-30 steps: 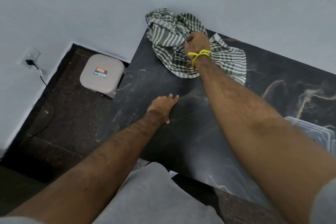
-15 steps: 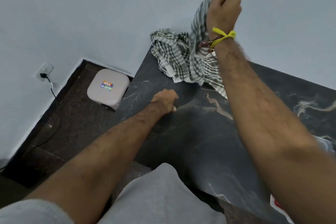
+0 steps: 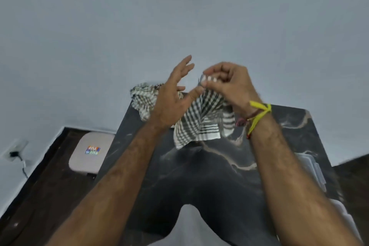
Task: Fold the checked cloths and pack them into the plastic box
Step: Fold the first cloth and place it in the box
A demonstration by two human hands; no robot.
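Observation:
My right hand [image 3: 227, 84], with a yellow band at the wrist, pinches the top edge of a green-and-white checked cloth [image 3: 199, 122] and holds it up above the black marble table [image 3: 209, 175]; the cloth hangs down with its lower corner just over the tabletop. My left hand [image 3: 171, 100] is raised beside it, fingers spread, its thumb close to the cloth's edge; contact is unclear. More crumpled checked cloth [image 3: 143, 96] lies at the table's far left corner, partly hidden by my left hand. The clear plastic box [image 3: 311, 171] sits blurred at the table's right edge.
A pale wall stands right behind the table. A beige plastic stool [image 3: 89, 154] with a coloured sticker stands on the dark floor left of the table. A wall socket with a black cable [image 3: 14, 154] is at the far left. My grey-clad knee [image 3: 191, 227] is at the bottom.
My right hand grabbed a cloth from the pile, lifted it and brought it toward me. My left hand left the tabletop and rose beside the cloth with fingers spread.

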